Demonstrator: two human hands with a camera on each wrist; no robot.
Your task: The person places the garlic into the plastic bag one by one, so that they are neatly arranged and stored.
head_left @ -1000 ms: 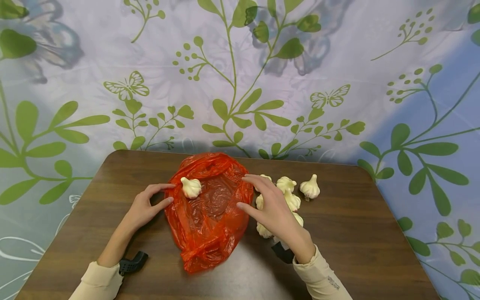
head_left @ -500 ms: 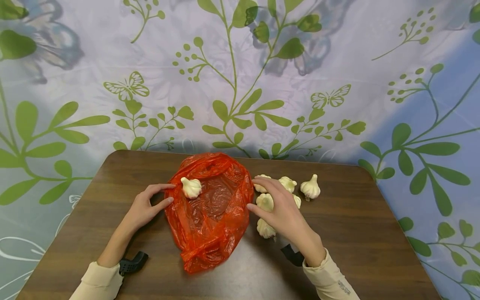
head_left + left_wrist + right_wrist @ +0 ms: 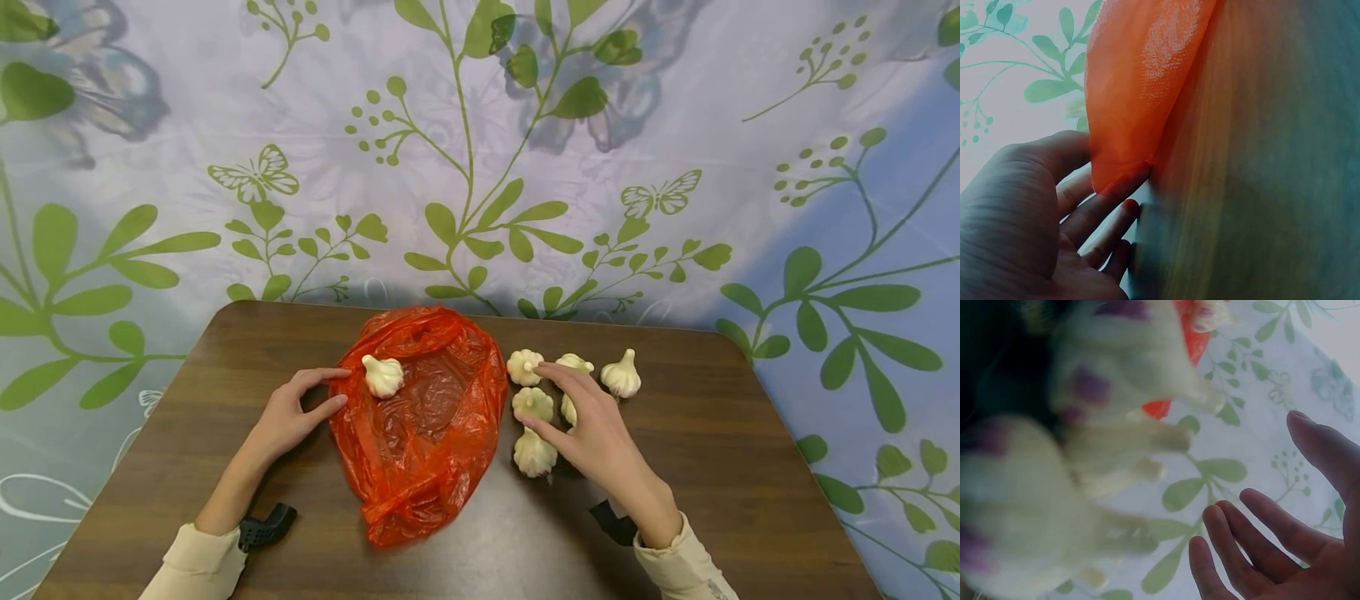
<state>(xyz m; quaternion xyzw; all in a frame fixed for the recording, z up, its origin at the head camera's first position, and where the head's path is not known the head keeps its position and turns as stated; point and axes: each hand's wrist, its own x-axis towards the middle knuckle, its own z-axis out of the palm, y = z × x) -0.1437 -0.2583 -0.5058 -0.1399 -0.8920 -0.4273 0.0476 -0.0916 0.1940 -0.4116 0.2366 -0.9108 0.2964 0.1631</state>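
A crumpled, see-through red plastic bag (image 3: 420, 500) lies left of the table's middle, with one garlic bulb (image 3: 384, 377) on its upper left part. My left hand (image 3: 288, 412) is at the bag's left edge, its thumb and fingers spread apart. In the left wrist view, the extended fingers (image 3: 1094, 212) touch the edge of the plastic. Over the group of pale garlic bulbs (image 3: 535, 454) right of the bag hovers my right hand (image 3: 588, 425), relaxed and holding nothing. It partly hides several bulbs. Purple-marked bulbs (image 3: 1010, 519) loom large beside its spread fingers in the right wrist view.
One more garlic bulb (image 3: 621, 375) sits at the group's right end. All of it rests on a brown wooden table (image 3: 720, 467), whose far edge meets a hanging cloth (image 3: 480, 125) printed with leaves and butterflies. Both wrists wear black devices.
My right hand has drawn away from the bag's right edge, moving rightward over the garlic bulbs and uncovering those nearest the bag. The left hand, the bag and the bulb on it stay put.
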